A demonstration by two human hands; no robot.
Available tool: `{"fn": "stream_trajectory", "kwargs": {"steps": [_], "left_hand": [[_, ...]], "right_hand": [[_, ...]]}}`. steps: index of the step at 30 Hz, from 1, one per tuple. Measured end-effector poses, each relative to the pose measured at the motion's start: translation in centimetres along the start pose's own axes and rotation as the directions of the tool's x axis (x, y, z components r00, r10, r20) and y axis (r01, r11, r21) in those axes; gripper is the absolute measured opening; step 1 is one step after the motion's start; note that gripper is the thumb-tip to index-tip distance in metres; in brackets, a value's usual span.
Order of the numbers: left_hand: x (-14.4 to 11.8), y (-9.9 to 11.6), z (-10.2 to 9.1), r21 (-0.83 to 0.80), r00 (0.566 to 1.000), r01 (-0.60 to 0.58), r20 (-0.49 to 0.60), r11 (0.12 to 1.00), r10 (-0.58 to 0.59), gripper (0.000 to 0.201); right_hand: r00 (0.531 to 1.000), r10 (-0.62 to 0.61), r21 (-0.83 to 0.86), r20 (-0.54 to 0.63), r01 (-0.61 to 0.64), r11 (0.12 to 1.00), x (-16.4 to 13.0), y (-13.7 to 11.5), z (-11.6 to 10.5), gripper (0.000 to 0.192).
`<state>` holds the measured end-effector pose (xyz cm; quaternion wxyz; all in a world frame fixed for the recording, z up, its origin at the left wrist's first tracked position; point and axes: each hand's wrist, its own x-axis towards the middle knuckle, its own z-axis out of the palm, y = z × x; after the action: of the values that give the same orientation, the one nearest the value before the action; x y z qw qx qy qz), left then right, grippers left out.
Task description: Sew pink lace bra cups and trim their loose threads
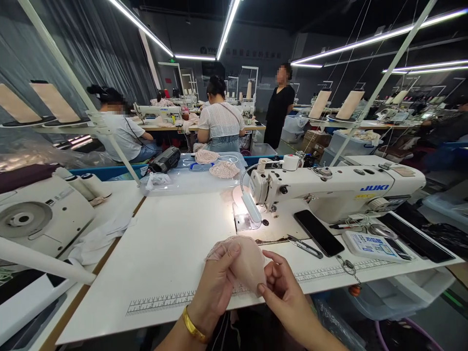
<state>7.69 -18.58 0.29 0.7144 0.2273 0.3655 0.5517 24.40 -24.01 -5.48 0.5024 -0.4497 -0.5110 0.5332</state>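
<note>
Both hands hold one pink padded fabric cup with a lace edge [245, 261] just above the near edge of the white sewing table [171, 243]. My left hand [216, 285], with a gold bangle at the wrist, pinches the cup's left side. My right hand [283, 287] grips its lower right edge. The white JUKI sewing machine [329, 187] stands behind the cup, its lamp lit over the needle plate [245, 219].
Thread snips [305, 247], a black phone [318, 232] and a white control box [371, 245] lie right of the needle. Two lace pieces [215, 163] rest on a clear tray behind. Another machine [36, 214] sits left. Several people work at tables beyond.
</note>
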Motion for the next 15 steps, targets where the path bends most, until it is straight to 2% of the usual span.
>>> {"fn": "stream_trajectory", "kwargs": {"steps": [7,9,11,12,13,14,15], "left_hand": [[0.7,0.0,0.3,0.060,1.000,-0.013,0.005,0.998,0.012,0.029],[0.7,0.8,-0.1,0.110,0.996,0.012,0.092,0.994,-0.022,0.027],[0.4,2.2,-0.6,0.296,0.956,-0.017,0.284,0.955,-0.071,0.029],[0.2,3.2,-0.8,0.441,0.904,-0.119,0.420,0.890,-0.087,0.031],[0.1,4.2,-0.9,0.595,0.809,-0.302,0.573,0.744,-0.130,0.028],[0.1,5.1,-0.9,0.662,0.673,-0.559,0.714,0.499,-0.194,0.021],[0.3,5.8,-0.7,0.569,0.512,-0.786,0.818,0.240,-0.263,0.013]], "right_hand": [[0.997,0.022,0.009,0.068,-0.023,1.000,0.1,0.0,0.0,0.068],[0.996,0.027,0.013,0.090,-0.028,1.000,0.2,-0.1,-0.4,0.071],[0.991,-0.009,-0.021,0.135,0.012,1.000,0.8,-0.4,-1.4,0.077],[0.983,-0.064,-0.073,0.173,0.077,0.994,1.4,-0.5,-2.0,0.082],[0.963,-0.150,-0.148,0.226,0.186,0.971,2.2,-0.7,-2.8,0.085],[0.921,-0.265,-0.241,0.286,0.337,0.910,3.3,-0.8,-3.7,0.086],[0.849,-0.368,-0.341,0.380,0.498,0.797,4.7,-1.0,-4.5,0.082]]}}
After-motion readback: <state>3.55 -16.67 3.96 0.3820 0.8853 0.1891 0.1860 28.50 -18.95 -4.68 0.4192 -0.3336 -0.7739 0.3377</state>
